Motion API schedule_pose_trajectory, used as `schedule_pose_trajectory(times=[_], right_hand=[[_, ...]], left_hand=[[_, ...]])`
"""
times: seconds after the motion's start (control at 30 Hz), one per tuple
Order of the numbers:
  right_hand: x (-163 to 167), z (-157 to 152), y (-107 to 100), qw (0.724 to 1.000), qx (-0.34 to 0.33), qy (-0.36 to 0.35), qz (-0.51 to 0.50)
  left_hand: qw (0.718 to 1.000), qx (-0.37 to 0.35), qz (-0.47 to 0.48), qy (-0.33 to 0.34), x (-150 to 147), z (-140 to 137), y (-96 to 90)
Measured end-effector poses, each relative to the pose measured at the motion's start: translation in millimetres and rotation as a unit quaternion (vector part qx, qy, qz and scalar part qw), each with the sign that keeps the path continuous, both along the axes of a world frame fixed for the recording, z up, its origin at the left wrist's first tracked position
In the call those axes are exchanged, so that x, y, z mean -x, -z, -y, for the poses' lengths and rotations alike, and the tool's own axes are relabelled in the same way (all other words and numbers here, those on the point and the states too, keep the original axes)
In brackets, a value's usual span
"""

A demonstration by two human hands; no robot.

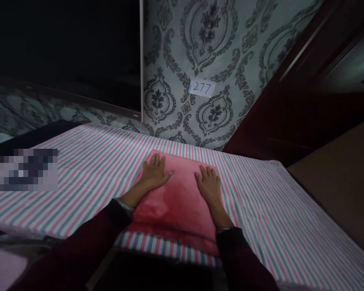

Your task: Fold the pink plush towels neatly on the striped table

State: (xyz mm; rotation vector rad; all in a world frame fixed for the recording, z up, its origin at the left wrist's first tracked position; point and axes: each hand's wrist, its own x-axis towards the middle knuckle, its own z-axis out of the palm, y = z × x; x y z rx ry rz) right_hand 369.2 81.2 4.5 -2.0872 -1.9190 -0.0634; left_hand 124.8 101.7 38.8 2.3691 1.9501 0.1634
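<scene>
A folded pink-red plush cloth (182,198) lies flat on a striped cover (93,161), its near end darker and creased. My left hand (154,173) rests palm down on the cloth's far left part, fingers spread. On the far right part lies my right hand (208,184), also palm down with fingers apart. Both hands touch the cloth's surface and grip nothing. The exact kind of cloth, towel or blanket, I cannot tell.
A large dark screen (66,48) stands at the back left before patterned wallpaper (209,28). A paper label (202,87) reading 277 is stuck there. A blurred-out object (28,169) lies at left. Dark red wooden furniture (278,109) and a brown panel (339,178) border the right.
</scene>
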Motion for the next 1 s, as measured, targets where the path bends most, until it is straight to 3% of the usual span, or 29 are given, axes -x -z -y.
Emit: schedule_pose_trajectory(times=[0.47, 1.0], right_hand=[[-15, -4, 23, 0.995, -0.091, -0.019, -0.016], [-3, -1, 5, 0.999, -0.039, -0.001, -0.021]], left_hand=[[0.998, -0.018, 0.045, 0.027, 0, 7, 4.8], [1.000, -0.020, 0.008, -0.002, 2, 5, -2.8]])
